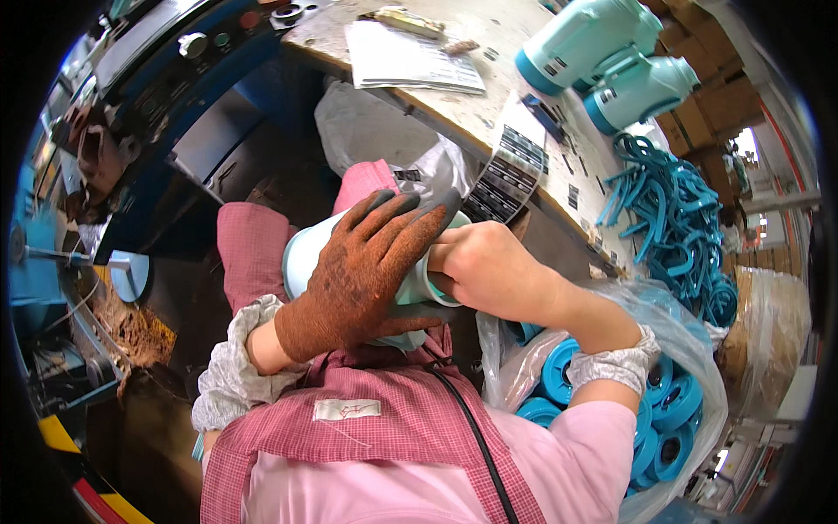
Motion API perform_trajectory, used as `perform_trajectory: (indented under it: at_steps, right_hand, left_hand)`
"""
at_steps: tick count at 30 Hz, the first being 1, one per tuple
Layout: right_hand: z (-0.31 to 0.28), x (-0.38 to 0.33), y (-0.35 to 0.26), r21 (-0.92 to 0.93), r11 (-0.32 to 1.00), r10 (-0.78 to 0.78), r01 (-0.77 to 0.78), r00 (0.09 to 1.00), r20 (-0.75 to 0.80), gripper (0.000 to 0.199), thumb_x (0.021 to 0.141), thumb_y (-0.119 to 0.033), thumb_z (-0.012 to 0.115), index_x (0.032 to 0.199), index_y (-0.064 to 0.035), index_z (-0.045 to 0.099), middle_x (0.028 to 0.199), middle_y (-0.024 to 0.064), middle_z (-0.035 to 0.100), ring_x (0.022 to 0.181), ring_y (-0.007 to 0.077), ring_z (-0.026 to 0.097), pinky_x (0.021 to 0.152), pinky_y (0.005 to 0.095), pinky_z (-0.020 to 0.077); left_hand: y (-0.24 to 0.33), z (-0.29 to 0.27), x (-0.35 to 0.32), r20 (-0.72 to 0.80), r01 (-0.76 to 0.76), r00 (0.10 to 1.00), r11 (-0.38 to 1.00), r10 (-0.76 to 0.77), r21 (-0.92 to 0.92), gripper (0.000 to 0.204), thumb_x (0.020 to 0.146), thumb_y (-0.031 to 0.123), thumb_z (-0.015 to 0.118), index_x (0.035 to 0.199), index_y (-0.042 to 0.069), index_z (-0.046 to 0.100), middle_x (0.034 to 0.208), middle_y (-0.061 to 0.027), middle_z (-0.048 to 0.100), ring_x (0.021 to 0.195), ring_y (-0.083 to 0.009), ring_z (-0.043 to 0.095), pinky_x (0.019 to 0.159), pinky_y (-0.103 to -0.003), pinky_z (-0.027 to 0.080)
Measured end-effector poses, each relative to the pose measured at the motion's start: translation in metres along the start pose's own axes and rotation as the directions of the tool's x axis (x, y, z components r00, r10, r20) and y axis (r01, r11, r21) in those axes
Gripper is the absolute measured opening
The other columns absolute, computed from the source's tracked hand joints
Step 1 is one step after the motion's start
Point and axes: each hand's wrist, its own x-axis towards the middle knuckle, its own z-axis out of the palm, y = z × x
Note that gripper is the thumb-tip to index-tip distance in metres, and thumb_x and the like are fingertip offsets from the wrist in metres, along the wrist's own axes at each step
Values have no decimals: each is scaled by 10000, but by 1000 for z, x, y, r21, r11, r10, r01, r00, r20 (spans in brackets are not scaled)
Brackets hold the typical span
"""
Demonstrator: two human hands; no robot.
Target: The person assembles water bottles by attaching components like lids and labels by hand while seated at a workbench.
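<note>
A pale mint thermos jug shell (299,255) lies tilted over my lap, its round mouth turned to the right. My left hand (367,271), in a brown work glove with dark fingertips, wraps over the top of the shell and grips it. The bare right hand (502,275) is at the mouth, fingers curled in past the rim. Its fingertips are hidden inside the shell, so whatever they pinch cannot be seen.
On the worktable (445,113) are papers (410,61), a sheet of dark labels (506,179), mint thermos jugs (580,44) and a pile of teal handles (672,218). A clear bag of blue ring-shaped parts (672,406) stands at my right. Machinery (175,70) is at left.
</note>
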Motion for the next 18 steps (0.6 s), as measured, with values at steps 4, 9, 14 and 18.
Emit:
perform_trajectory:
  at_steps: [4, 9, 14, 18]
  right_hand:
    - [-19, -7, 18, 366, 931, -102, 17, 972, 213, 200, 694, -77, 599, 879, -10, 637, 870, 122, 643, 768, 301, 622, 699, 361, 488]
    - [-35, -25, 90, 983, 185, 160, -7, 987, -23, 124, 860, -108, 560, 912, -7, 608, 847, 109, 636, 814, 203, 623, 710, 304, 492]
    - [48, -115, 351, 816, 204, 969, -541, 228, -91, 314, 808, -121, 641, 1080, -63, 494, 883, 41, 586, 682, 107, 567, 567, 254, 466]
    - [68, -84, 382, 784, 426, 885, -451, 386, -259, 464, 737, -22, 692, 1166, -37, 514, 847, 44, 608, 687, 98, 568, 555, 231, 455]
  left_hand:
    - [3, 8, 5, 12, 8, 1000, 995, -6, -97, 1008, 481, 318, 849, 1301, -34, 380, 1266, -207, 469, 1155, -358, 474, 962, -447, 381]
    - [-18, -8, 7, -174, -38, 985, 980, 4, -193, 969, 485, 344, 865, 1267, -30, 432, 1182, -209, 533, 1049, -324, 557, 915, -394, 430]
    - [-66, -80, 38, -353, 32, 907, 873, -230, -487, 818, 672, 249, 732, 1340, -24, 346, 1254, -159, 500, 1102, -245, 525, 948, -347, 407]
    - [-123, -110, 54, -281, 264, 842, 805, -461, -531, 554, 852, 321, 546, 1290, -2, 443, 1224, -115, 536, 1108, -194, 513, 959, -305, 382]
